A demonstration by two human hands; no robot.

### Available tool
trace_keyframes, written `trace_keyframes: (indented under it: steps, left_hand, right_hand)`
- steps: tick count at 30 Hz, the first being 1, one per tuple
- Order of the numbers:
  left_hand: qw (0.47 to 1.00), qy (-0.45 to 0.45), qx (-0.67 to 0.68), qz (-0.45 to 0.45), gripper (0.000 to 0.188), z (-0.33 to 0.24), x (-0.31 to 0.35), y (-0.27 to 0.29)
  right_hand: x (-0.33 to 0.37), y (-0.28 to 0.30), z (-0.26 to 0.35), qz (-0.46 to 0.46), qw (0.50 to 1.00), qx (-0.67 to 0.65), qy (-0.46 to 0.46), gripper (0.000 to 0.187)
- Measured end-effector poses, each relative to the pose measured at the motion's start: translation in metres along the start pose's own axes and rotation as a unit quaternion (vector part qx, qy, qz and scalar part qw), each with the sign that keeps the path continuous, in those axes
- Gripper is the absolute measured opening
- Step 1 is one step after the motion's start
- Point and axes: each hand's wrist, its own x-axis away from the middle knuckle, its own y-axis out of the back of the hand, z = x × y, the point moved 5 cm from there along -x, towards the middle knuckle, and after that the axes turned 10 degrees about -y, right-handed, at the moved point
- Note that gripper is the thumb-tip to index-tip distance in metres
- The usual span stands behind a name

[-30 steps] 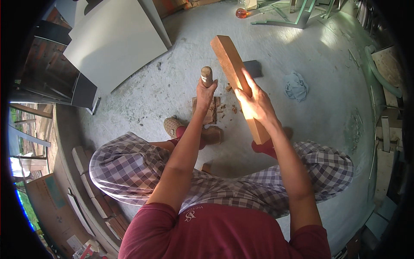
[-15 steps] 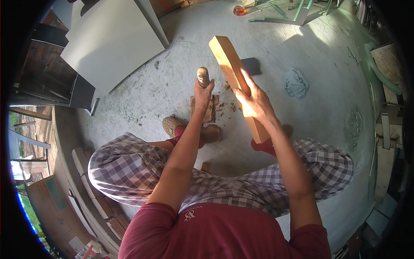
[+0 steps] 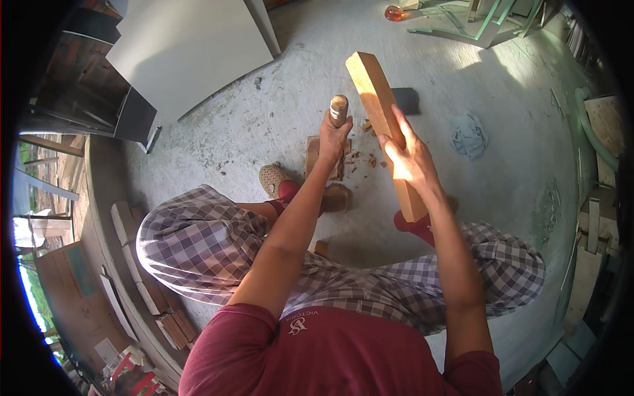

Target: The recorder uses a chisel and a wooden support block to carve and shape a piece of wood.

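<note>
The blade of the wooden-handled chisel [image 3: 339,109] was hidden by the left hand [image 3: 333,137] clenched around it. The pale wooden plank [image 3: 385,129], slanting toward 11 o'clock, was gripped by the right hand [image 3: 408,158] above a small wood block [image 3: 313,155] on the concrete floor [image 3: 515,185].

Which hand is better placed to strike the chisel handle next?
Right. The right hand holds the long wooden block raised beside the chisel handle, while the left hand is occupied gripping that handle upright over the wood piece.

One head-worn fisheye looks steeply down, close over the forearms, with the concrete floor [image 3: 515,171] stretching toward twelve o'clock.
</note>
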Motion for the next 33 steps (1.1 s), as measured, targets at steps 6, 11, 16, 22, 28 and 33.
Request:
trace_keyframes:
  steps: [6,11,16,22,28,33]
  left_hand:
    - [1.000,-0.011,-0.016,0.018,0.024,-0.002,0.002,-0.003]
    - [0.998,-0.032,0.056,-0.003,0.028,0.017,0.001,0.004]
    - [0.999,-0.016,0.052,0.000,0.031,0.017,0.003,-0.001]
    - [0.994,-0.034,0.099,0.008,0.027,0.022,-0.005,0.001]
    - [0.996,-0.017,0.085,0.005,0.031,0.016,0.004,-0.002]
    - [0.996,-0.016,0.091,0.016,0.029,0.015,0.003,0.001]
  right_hand:
    - [0.006,-0.008,0.001,0.011,1.000,0.020,0.007,0.068]
    - [0.016,-0.015,0.017,0.031,0.998,0.048,0.031,0.065]
    - [0.015,-0.010,0.015,-0.025,0.991,0.063,0.114,0.066]
    - [0.020,-0.010,0.035,-0.023,0.987,0.099,0.128,0.067]
    - [0.018,-0.013,0.022,-0.009,0.985,0.116,0.124,0.069]
    - [0.018,-0.015,0.022,-0.004,0.986,0.114,0.125,0.069]
